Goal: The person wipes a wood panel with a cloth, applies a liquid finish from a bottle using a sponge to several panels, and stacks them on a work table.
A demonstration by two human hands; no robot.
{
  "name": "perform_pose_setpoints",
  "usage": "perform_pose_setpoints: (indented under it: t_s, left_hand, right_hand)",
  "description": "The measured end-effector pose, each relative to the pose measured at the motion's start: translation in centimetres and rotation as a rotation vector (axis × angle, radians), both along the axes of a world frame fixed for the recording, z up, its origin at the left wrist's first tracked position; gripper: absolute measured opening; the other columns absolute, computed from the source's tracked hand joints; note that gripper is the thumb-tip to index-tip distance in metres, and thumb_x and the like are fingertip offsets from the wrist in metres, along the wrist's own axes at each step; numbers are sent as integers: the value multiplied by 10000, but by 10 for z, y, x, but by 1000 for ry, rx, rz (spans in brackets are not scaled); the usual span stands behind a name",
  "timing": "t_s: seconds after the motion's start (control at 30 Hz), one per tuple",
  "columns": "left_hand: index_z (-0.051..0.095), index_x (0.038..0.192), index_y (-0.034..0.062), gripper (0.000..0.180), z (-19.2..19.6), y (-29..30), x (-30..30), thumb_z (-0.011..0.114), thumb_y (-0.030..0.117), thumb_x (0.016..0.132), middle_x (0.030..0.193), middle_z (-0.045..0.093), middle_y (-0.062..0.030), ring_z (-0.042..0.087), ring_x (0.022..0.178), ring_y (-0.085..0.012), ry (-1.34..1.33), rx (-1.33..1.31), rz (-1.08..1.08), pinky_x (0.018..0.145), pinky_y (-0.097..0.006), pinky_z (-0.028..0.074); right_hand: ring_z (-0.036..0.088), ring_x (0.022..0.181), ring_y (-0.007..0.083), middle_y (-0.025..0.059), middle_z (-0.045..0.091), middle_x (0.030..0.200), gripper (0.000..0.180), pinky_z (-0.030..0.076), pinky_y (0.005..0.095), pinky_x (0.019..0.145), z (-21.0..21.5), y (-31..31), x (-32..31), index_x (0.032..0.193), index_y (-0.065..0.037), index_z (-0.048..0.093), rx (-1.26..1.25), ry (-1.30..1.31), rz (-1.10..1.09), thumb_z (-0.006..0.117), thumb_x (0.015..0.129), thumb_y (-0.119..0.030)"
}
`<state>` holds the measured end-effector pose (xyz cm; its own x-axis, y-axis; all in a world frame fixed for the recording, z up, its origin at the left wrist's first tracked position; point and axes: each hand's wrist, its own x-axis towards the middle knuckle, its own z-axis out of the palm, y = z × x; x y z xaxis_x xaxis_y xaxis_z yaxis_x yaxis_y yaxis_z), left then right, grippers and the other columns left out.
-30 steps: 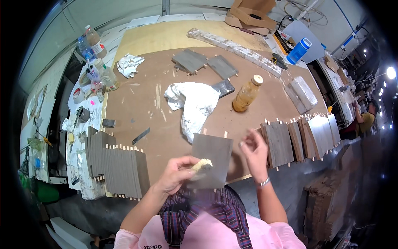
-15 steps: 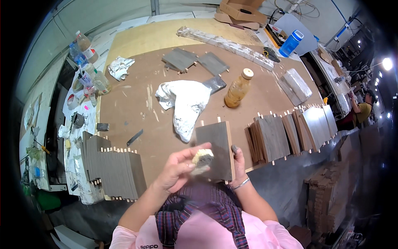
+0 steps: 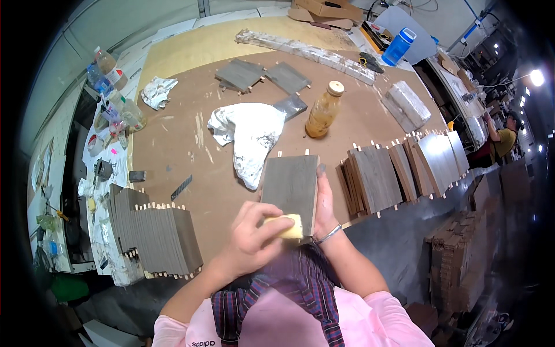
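Note:
A yellow sponge [image 3: 291,226] is pinched in my left hand [image 3: 252,234] and pressed against the lower part of a grey-brown wooden panel [image 3: 290,184]. My right hand [image 3: 325,202] grips that panel along its right edge, its fingers hidden behind the board. Two light dowels stick up from the panel's far edge. Just beyond it lies a crumpled, stained white cloth [image 3: 254,136]. A bottle of amber liquid [image 3: 324,111] stands upright farther right.
Stacked dowelled panels stand at the left [image 3: 167,237] and in a row at the right [image 3: 378,179]. Loose panels [image 3: 240,75] lie farther back. A long stained bar [image 3: 306,55], a wrapped block [image 3: 406,107] and a blue bottle [image 3: 399,47] sit beyond. Another person [image 3: 502,141] is at far right.
My left hand has turned the sponge over and brought it down onto the panel's face. The panel now lies more squarely toward me, and the view has shifted slightly.

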<state>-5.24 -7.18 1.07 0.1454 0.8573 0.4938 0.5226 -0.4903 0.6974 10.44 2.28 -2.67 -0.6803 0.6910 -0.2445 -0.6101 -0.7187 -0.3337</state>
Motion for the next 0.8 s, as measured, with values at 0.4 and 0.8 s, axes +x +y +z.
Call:
perform_pose_setpoints:
  t_s: [0.4,0.8]
  left_hand:
    - [695,956,135,428,-23,-5,-37,678,-5,552,991,589,-89,552,860,-297,256,-8,104,753,-395,469]
    - [665,964,96,382,-21,-8,-61,649,1,594,963,575,-103,550,897,-306,319,-60,198,769,-400,473]
  right_hand:
    - [600,1101,346,188,568,1255,719,499,496,951,-4,10,3,1370,-36,443,7,-42,-60,254,961,-597]
    - [484,1247,428,214,463,1397,839,400,549,1045,11,6,9,1440,-52,368,19,4,-73,318,904,-696]
